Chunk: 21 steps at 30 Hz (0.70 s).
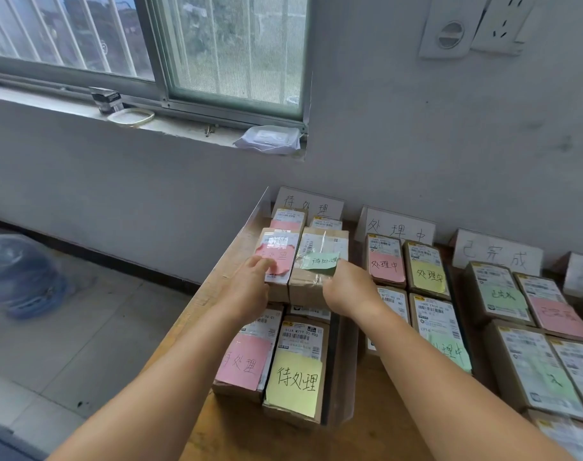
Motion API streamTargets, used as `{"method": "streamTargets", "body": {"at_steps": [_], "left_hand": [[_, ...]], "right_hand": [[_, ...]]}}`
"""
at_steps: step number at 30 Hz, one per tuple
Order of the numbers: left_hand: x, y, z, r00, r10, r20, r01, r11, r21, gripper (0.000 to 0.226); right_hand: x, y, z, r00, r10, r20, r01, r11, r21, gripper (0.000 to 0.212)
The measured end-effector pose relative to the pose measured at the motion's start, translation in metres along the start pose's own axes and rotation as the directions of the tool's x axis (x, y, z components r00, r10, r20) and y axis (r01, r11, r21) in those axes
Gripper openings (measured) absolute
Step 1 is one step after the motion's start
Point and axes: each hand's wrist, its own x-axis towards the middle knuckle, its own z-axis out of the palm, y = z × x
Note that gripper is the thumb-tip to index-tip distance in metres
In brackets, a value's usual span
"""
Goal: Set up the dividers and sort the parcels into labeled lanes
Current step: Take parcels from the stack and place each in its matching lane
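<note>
Leftmost lane, wooden counter: two stacked parcels under adjustment. Left hand rests with fingers relaxed and spread across the pink-tagged parcel; right hand lies against the near right corner of the green-tagged parcel, finger position hidden, so whether it grips cannot be told. Both parcels sit atop lower boxes, before the lane's white label card. Middle lane card and its parcels stand just beside. Risks, as judged: uneven push could slide the upper pair off the lower layer, tip the card at the back, or peel a loosely stuck tag
</note>
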Motion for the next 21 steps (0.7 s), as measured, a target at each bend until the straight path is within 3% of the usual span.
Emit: {"method": "streamTargets", "body": {"at_steps": [7,13,21], "left_hand": [[0.002,0.003,0.003,0.998,0.055,0.014,-0.057,0.988,0.14,0.06],[-0.004,0.011,0.006,0.994,0.106,0.026,-0.109,0.966,0.236,0.069],[-0.027,0.024,-0.008,0.986,0.165,0.037,-0.169,0.949,0.267,0.066]], "right_hand": [[-0.005,0.0,0.011,0.999,0.005,0.031,-0.003,0.998,-0.06,0.039],[-0.018,0.0,0.011,1.0,-0.009,0.01,0.008,0.998,0.059,0.081],[-0.044,0.007,0.009,0.989,-0.131,-0.062,0.131,0.991,-0.002,0.08]]}}
